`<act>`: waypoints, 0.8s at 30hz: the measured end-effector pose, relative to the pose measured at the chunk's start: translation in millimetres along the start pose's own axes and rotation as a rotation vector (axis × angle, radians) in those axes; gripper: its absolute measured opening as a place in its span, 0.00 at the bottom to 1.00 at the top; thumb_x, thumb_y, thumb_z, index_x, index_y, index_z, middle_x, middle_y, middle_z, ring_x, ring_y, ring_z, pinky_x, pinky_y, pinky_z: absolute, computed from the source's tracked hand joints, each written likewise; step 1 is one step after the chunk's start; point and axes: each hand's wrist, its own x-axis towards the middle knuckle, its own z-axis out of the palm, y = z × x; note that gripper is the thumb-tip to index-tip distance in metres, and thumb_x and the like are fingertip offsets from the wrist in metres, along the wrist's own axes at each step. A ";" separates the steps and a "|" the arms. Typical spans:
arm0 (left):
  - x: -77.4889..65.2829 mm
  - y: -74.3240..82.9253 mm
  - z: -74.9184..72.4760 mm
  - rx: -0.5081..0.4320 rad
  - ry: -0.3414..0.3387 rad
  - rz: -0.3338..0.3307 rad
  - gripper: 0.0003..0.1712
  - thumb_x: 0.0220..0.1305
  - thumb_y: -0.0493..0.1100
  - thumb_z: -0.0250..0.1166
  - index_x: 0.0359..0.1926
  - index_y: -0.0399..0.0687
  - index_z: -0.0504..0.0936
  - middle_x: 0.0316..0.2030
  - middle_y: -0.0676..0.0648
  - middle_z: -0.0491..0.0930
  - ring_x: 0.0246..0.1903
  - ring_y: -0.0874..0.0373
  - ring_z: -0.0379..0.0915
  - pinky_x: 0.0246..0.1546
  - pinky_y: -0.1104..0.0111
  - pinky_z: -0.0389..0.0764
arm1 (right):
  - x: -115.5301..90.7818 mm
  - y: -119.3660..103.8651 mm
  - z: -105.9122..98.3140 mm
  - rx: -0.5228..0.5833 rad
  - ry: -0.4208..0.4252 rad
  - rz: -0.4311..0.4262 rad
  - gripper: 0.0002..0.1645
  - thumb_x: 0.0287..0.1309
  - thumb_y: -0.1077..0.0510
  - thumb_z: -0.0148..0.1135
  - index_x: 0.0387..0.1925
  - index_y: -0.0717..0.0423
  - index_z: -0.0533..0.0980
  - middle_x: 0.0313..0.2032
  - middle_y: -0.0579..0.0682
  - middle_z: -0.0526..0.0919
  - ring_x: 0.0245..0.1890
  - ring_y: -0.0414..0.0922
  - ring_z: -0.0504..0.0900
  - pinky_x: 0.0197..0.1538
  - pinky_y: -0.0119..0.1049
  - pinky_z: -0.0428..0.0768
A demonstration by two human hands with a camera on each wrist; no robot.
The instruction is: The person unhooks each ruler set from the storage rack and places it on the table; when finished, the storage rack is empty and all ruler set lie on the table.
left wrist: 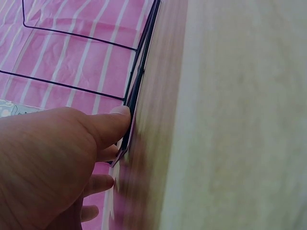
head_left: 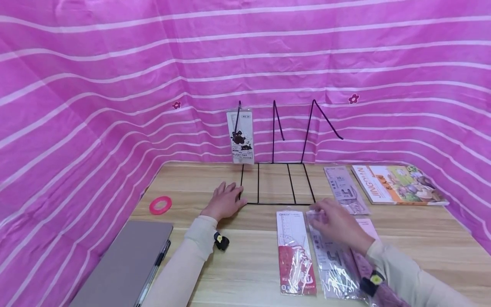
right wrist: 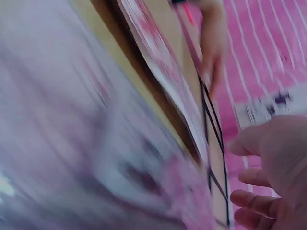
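A black wire display rack [head_left: 258, 183] stands at the back of the table, with three upright hooks. From its left hook hangs a pack labelled Ruler Set [head_left: 246, 123] with black cat pictures. My left hand [head_left: 223, 202] pinches the rack's front left corner, thumb on the wire [left wrist: 136, 81]. Near the front right corner is my right hand [head_left: 337, 224], fingers apart and holding nothing. Beneath it lies a clear-wrapped purple ruler pack [head_left: 331, 268], partly covering a pink pack [head_left: 368, 228]. A red and white ruler pack [head_left: 295, 256] lies to their left.
Another purple ruler pack [head_left: 345, 192] lies right of the rack, beside a colourful booklet [head_left: 402, 183]. On the left are a pink ring [head_left: 153, 207], a flat grey object [head_left: 122, 260] and a pen [head_left: 155, 268]. Pink striped cloth [head_left: 115, 76] encloses the table's back and sides.
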 end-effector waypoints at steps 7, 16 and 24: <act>-1.2 -4.1 -0.9 0.002 0.010 -0.006 0.36 0.79 0.61 0.55 0.79 0.52 0.67 0.82 0.38 0.56 0.82 0.30 0.39 0.82 0.36 0.42 | 56.9 33.0 -12.7 -0.040 -0.114 -0.001 0.44 0.68 0.44 0.69 0.73 0.66 0.67 0.66 0.70 0.76 0.65 0.69 0.76 0.67 0.71 0.74; 1.6 -3.1 3.0 -0.002 -0.007 0.005 0.37 0.79 0.62 0.56 0.79 0.52 0.66 0.82 0.38 0.55 0.82 0.30 0.38 0.83 0.38 0.42 | 85.6 54.3 -4.2 -0.124 -0.206 -0.028 0.42 0.68 0.40 0.68 0.68 0.67 0.71 0.58 0.65 0.82 0.58 0.62 0.79 0.64 0.66 0.76; 5.6 1.0 -8.2 -0.060 0.099 0.020 0.33 0.75 0.57 0.64 0.73 0.47 0.75 0.79 0.38 0.63 0.78 0.33 0.55 0.79 0.39 0.60 | 88.8 54.8 -5.3 -0.136 -0.201 -0.025 0.41 0.66 0.39 0.70 0.66 0.64 0.74 0.54 0.60 0.83 0.52 0.56 0.79 0.60 0.64 0.75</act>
